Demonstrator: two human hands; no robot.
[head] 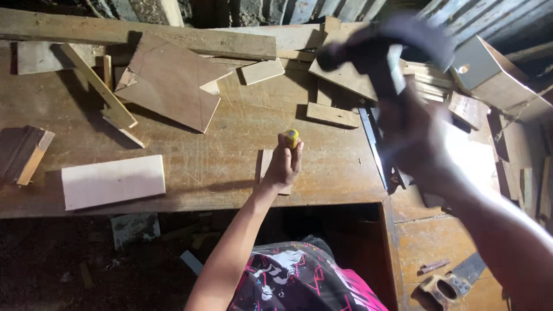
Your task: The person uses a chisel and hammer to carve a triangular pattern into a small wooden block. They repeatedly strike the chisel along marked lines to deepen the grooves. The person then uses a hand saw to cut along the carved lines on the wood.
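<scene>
Left hand (283,164) pinches a yellow-handled chisel (292,138) upright on a small wood piece (265,164) near the tabletop's (219,167) front edge; right hand (417,135) grips a raised, blurred hammer (374,55). An off-centre swing could hit the fingers

One hammer (380,57), one handsaw (452,282), two hands.

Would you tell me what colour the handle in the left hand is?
Yellow: the handle held by the left hand shows best in the head view.
</scene>
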